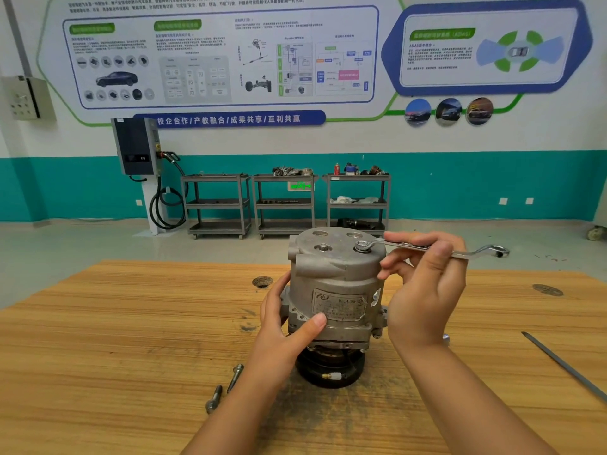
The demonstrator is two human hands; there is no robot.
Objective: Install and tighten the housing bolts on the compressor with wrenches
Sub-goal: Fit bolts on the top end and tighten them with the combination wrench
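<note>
A grey metal compressor [335, 284] stands upright on its black pulley in the middle of the wooden table [131, 339]. My left hand [285, 323] grips its left side, thumb across the label. My right hand [423, 284] holds the shaft of a silver ring wrench [427, 247]. The wrench's ring end sits over a bolt [362, 246] on the right of the top face. Another bolt head [323, 247] shows on the top face to the left. Two loose bolts [235, 376] [213, 398] lie on the table at the front left.
A long thin metal rod [565, 366] lies at the table's right edge. Two round holes [261, 281] [548, 289] are set in the tabletop. Beyond the table stand three grey shelf carts [284, 205] and a charging unit [138, 149] by the wall.
</note>
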